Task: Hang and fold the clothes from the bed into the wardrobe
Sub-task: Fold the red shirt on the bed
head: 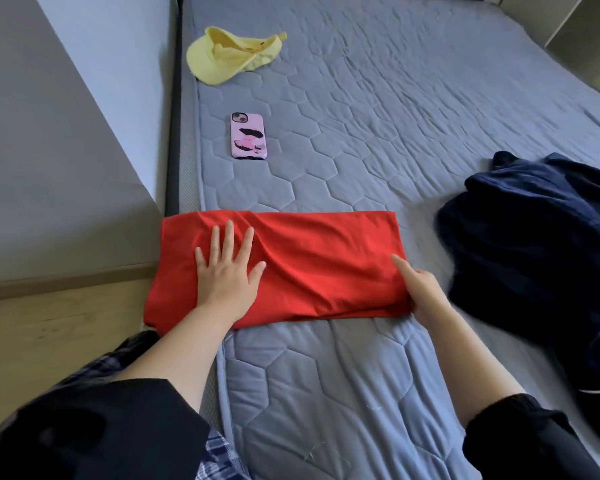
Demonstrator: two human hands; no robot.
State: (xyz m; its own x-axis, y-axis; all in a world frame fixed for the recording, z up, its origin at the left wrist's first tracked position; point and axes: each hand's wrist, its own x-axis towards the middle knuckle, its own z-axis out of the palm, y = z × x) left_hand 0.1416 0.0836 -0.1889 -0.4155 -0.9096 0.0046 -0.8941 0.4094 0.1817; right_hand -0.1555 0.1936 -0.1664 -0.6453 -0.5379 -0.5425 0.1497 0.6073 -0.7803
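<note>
A bright red garment (pixel 319 265), folded into a long, slightly creased rectangle, lies across the near left edge of a grey quilted bed (pixel 361 133). The left hand (pixel 227 268) presses flat on its left part, fingers spread. The right hand (pixel 420 289) pinches its right end, thumb on top, fingers tucked beneath. A crumpled navy garment (pixel 534 244) lies to the right. A pink phone (pixel 248 136) and a yellow cap (pixel 229 58) lie farther up.
</note>
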